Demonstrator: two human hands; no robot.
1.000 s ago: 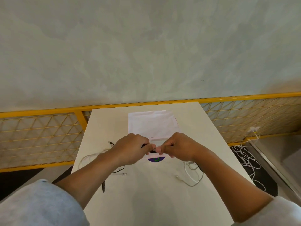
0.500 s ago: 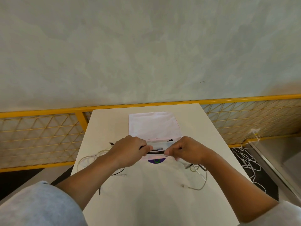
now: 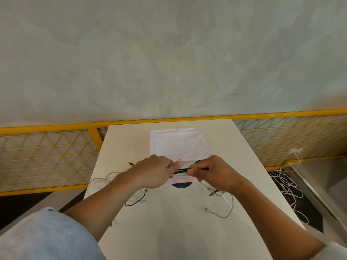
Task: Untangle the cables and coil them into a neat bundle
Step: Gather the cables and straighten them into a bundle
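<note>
We have both hands closed on the thin black cable point(image 3: 180, 170), and the stretch between them runs left to right, roughly level, just above the white tabletop point(image 3: 169, 231) and in front of the pale pink flat envelope point(image 3: 178, 143). Our left hand point(image 3: 154, 170) pinches it between thumb and forefinger at one end of that short span; our right hand point(image 3: 212, 172) pinches the other end, the two hands nearly touching. The cable's long axis therefore lies across us, so we judge that drawing it out or looping it depends on parting the hands sideways. The rest of it trails down to the left as a dark loop point(image 3: 135, 200) on the table, nearer our left hand. A thin white cable point(image 3: 223, 207) curls below our right wrist, and another pale one point(image 3: 99, 182) lies off to the left, both loose. Below the hands sits a purple round mark with a green ring point(image 3: 182, 184); we can read no writing on it.
</note>
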